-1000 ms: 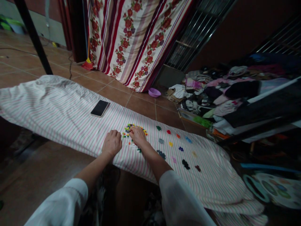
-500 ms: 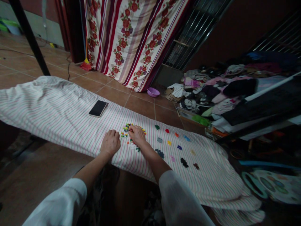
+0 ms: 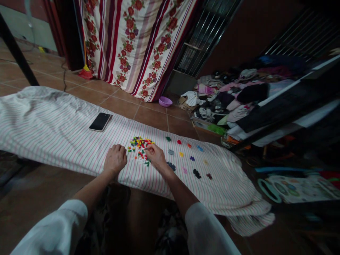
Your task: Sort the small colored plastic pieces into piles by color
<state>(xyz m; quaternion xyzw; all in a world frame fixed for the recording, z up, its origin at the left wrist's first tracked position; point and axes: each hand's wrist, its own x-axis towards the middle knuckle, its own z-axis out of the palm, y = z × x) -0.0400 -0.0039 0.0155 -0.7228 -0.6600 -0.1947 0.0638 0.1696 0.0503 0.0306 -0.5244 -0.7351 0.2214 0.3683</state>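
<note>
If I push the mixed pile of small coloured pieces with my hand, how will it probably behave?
The pile would probably spread rather than move as one, since its pieces look loose and separate. Each piece looks tiny, so it is likely very light. Rolling far seems unlikely on the striped cloth, which looks soft and wrinkled.

Striped cloth [image 3: 71,131], matt and wrinkled; phone [image 3: 100,122] glossy-screened; small pieces [image 3: 140,142] seemingly plastic.

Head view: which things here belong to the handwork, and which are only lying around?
Seemingly in use:
- right hand, at the mixed pieces
- colour groups
- striped cloth beneath

Lying around:
- phone
- purple basin
- clothes pile
</note>
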